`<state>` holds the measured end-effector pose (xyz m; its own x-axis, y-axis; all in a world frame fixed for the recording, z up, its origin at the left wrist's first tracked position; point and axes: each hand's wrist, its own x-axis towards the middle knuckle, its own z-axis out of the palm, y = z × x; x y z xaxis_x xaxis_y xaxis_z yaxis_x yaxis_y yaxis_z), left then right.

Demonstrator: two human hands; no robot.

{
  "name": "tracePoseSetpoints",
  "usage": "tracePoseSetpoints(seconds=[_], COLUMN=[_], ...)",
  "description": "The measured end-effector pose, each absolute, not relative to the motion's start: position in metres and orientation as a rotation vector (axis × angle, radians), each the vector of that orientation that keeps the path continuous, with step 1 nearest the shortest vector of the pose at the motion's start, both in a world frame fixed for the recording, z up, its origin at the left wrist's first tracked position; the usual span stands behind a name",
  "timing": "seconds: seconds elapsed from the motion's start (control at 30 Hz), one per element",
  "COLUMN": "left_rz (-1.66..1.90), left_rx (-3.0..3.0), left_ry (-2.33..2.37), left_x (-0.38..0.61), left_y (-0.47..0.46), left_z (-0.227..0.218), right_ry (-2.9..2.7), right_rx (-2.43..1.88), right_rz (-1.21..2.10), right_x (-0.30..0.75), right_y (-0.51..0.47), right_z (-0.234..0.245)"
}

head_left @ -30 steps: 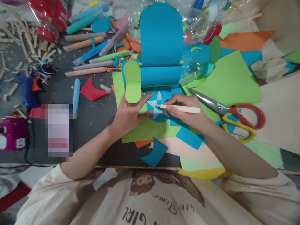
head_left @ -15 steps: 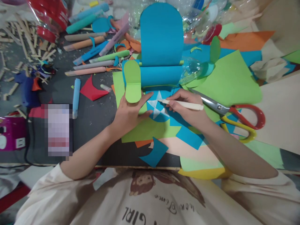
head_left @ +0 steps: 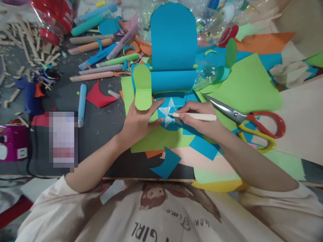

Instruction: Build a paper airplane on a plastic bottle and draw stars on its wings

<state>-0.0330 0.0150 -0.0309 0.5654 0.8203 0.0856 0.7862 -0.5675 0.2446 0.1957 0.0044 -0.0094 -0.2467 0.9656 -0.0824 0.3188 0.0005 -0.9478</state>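
Observation:
My right hand (head_left: 198,116) is closed around a white marker (head_left: 202,116), its tip on a white star (head_left: 167,112) drawn on blue paper (head_left: 161,101). Flat on the left edge of that paper lies my left hand (head_left: 142,116), thumb and fingers spread, holding nothing. A folded light-green paper piece (head_left: 143,87) covers part of its fingers. Just beyond both hands stands a blue paper form with a rounded upright panel (head_left: 174,37) and a rolled lower part (head_left: 174,81). Under the work is a light-green sheet (head_left: 148,143).
Scissors (head_left: 237,116) with red and yellow handles lie right of my right hand. Several markers (head_left: 101,63), a red paper scrap (head_left: 101,97) and a blurred-out phone (head_left: 64,139) are on the left. A plastic bottle (head_left: 212,74) lies behind. A blue glue gun (head_left: 31,95) sits far left.
The marker tip has moved down and slightly left, from the star's upper part to its middle, with more white inside the star. My left hand stays in place.

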Motion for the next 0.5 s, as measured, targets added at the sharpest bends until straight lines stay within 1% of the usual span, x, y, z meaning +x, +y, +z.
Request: tracePoseSetpoints(seconds=[0.13, 0.3, 0.5], left_rz=[0.277, 0.299, 0.303], left_rx=[2.588, 2.584, 2.573], left_ry=[1.351, 1.352, 1.359], left_x=[-0.0332, -0.0334, -0.0326], left_y=[0.0158, 0.0156, 0.0139], left_z=[-0.0315, -0.0313, -0.0305], right_ry=[-1.642, -1.508, -1.571], right_rx=[-1.333, -1.399, -1.368], right_rz=[1.269, 1.174, 1.151], right_x=[0.1967, 0.1957, 0.1981], right_y=[0.0052, 0.0060, 0.0062], right_z=[-0.0082, -0.0130, -0.0166])
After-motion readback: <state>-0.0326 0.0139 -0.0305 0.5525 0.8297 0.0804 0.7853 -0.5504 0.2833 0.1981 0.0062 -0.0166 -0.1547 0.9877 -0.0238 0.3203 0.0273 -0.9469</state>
